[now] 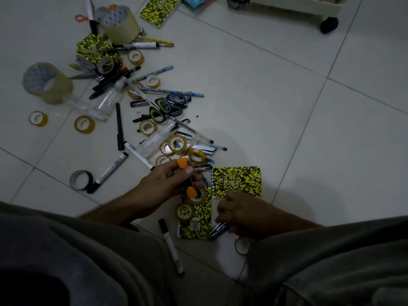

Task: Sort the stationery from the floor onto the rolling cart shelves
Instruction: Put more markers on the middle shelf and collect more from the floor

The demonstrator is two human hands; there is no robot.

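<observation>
Down on the tiled floor [287,107] the stationery lies in a loose scatter running from upper left toward the person's knees: black markers [119,127], blue pencils [170,91], green-handled scissors [164,108], many small tape rolls [84,124] and two large clear tape rolls [47,82]. The left hand [163,184] is closed around small orange-handled scissors [187,177], one orange loop sticking out above the fingers and the other below, just over a tape roll. Right beside it, a yellow-and-black speckled notebook [239,180] lies flat, and a second one of the same pattern [198,219] lies below the left hand with a tape roll on it. The right hand [240,215] rests low near the notebooks with fingers curled on a dark blue pen [218,229]; how firmly it grips I cannot tell. A white marker [171,247] lies between the knees. Well apart, at the top edge, the rolling cart [309,7] shows its base and a black wheel.
</observation>
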